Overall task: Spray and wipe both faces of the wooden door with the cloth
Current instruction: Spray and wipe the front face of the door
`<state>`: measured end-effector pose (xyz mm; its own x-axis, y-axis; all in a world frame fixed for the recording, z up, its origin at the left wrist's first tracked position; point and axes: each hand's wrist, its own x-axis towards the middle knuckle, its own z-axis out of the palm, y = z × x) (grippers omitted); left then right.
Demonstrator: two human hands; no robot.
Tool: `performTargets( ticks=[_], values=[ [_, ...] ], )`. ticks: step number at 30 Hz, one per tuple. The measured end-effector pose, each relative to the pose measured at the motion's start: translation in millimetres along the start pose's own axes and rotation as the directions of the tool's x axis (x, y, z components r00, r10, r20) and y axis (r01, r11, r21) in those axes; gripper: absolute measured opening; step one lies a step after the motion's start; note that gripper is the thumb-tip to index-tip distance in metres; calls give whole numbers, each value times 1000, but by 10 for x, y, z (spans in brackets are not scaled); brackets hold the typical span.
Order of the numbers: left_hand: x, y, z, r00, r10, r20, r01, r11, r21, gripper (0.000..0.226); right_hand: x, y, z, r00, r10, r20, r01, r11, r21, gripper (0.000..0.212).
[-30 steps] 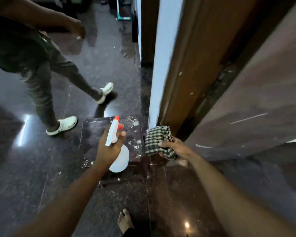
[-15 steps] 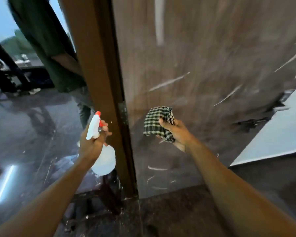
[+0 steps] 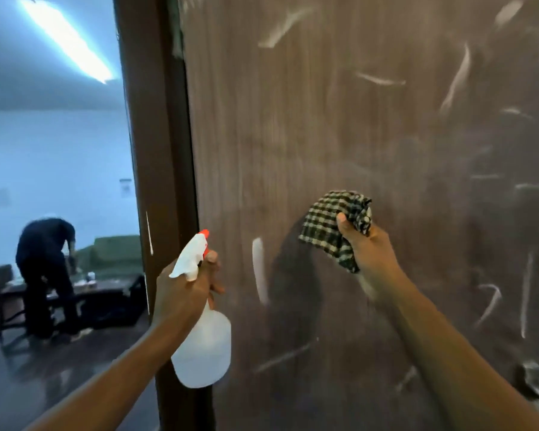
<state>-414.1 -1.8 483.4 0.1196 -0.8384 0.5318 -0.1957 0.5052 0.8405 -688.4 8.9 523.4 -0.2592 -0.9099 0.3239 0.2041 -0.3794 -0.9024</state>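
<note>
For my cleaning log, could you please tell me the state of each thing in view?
Door: streaked with white marks.
Cloth: bunched, gripped by the right hand.
Spray bottle: upright, gripped by the left hand, nozzle toward the door.
Ceiling light: on.

Blurred door [image 3: 355,135], top and bottom off-frame

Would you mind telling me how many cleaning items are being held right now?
2. The white spray bottle is gripped in the left hand, at the left edge of the wooden door; the checked cloth is bunched in the right hand, in front of the door's face.
</note>
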Motion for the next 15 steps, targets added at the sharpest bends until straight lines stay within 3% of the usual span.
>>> performTargets(
  ticks=[2, 5, 8, 11, 15],
  values=[
    [374, 404, 19, 1000, 24, -19, -24, 1000, -14, 40, 270, -467, 71, 995, -100, -14, 99, 994, -42, 23],
    [834, 1118, 36, 986, 119, -116, -118, 993, 16, 20, 600, -1082, 118, 968, -249, -23, 247, 967, -59, 13],
    [1261, 1841, 107, 951, 261, -163, -242, 962, 126, 16, 905, -1641, 167, 934, -357, 25, 357, 929, -93, 9],
    [1692, 2539, 135, 899, 357, -255, -314, 930, 192, 38, 1159, -2278, 273, 893, -444, 76, 449, 889, -93, 22],
    [1960, 3308, 129, 794, 469, -387, -358, 875, 326, 45, 1315, -2920, 404, 828, -544, 135, 559, 820, -121, 22]
  ],
)
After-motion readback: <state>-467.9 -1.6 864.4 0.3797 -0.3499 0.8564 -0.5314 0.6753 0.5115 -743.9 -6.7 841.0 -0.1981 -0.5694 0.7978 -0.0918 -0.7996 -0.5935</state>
